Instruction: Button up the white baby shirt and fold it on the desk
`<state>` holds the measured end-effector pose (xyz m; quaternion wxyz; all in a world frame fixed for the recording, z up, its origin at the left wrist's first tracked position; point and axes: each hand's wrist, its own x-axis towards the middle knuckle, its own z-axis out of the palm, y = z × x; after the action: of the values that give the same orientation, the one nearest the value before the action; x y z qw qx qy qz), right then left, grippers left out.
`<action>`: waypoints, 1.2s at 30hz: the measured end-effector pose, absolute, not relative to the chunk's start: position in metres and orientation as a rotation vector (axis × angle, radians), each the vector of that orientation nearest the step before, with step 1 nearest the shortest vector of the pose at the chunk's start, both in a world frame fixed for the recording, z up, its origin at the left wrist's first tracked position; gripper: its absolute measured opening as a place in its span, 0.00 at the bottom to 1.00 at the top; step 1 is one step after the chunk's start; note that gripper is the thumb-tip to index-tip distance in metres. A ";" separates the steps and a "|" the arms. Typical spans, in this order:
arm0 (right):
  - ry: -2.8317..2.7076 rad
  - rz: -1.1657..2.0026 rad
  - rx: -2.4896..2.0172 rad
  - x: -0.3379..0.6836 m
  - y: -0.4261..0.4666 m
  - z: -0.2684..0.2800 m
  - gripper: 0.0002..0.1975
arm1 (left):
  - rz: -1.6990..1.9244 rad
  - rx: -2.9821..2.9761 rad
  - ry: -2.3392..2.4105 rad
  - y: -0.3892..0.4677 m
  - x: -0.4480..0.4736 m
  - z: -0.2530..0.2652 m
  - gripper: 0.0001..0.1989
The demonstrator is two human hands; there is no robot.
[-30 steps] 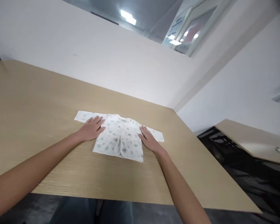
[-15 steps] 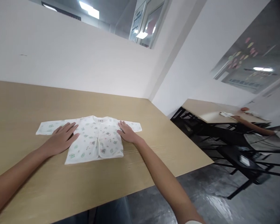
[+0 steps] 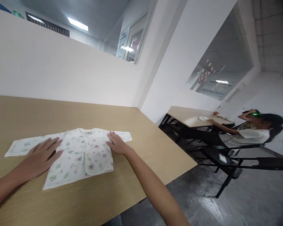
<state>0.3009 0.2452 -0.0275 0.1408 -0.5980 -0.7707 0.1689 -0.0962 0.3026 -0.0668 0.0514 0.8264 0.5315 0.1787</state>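
Note:
A small white baby shirt (image 3: 80, 153) with green, grey and pink prints lies spread flat on the wooden table (image 3: 68, 207). Its neckline points toward the wall and its two sleeves stretch out to the sides. My left hand (image 3: 43, 157) rests flat where the left sleeve joins the body, fingers out. On the opposite side, my right hand (image 3: 117, 142) lies flat over the right sleeve near the shoulder, thumb apart from the fingers. Neither hand grips the cloth. Parts of both sleeves are hidden under my hands.
A white wall (image 3: 61, 69) with a window above borders the table's far side. To the right, a seated person (image 3: 250, 133) is at another table (image 3: 186, 117) with white cloth on it. A black chair (image 3: 217, 157) stands on the grey floor between.
The view has swung to the right, so the shirt and my hands appear further left and lower. The seated person has come into view. Both hands stay flat on the shirt.

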 end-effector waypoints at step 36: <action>-2.067 0.485 -1.493 0.293 0.248 -0.038 0.35 | 0.327 2.392 1.690 0.282 -0.087 -0.029 0.37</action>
<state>0.2932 0.2475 -0.0383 0.2696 -0.5539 -0.7669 0.1800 -0.0874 0.2825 -0.0288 0.0971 0.8077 0.5709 0.1106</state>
